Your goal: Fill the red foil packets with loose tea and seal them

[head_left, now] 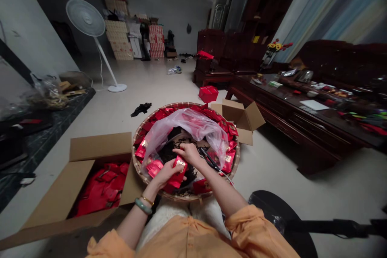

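Note:
My left hand (165, 173) grips a small red packet (179, 171) from below, over a round woven basket (142, 129) in front of my knees. My right hand (189, 153) pinches the packet's top edge with closed fingers. The basket holds several red packets around its rim and a clear plastic bag (193, 127) with dark loose material inside. A dark scoop-like tool (210, 160) lies in the basket just right of my right hand.
An open cardboard box (90, 157) with red bags stands at my left. A smaller open box (242, 117) sits behind the basket. A dark wooden table (302, 125) runs along the right. A standing fan (90, 24) and stacked cartons are far back.

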The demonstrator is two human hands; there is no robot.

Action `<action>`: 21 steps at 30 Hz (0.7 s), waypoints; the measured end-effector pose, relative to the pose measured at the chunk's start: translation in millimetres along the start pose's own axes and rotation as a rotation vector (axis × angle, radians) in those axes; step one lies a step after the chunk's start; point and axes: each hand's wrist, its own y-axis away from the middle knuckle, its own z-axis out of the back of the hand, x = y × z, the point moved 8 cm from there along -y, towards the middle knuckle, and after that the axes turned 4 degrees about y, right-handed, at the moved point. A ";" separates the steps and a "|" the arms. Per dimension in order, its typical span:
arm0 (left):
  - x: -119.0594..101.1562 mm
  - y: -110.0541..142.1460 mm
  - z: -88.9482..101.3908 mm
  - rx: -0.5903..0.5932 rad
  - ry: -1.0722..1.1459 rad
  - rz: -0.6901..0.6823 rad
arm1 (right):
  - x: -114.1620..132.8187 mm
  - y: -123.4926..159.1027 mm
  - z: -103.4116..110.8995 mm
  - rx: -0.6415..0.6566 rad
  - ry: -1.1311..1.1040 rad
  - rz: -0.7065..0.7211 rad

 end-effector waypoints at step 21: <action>-18.4 -5.0 25.3 -0.279 -0.312 -0.324 | -1.4 41.1 36.8 -0.128 -0.350 0.109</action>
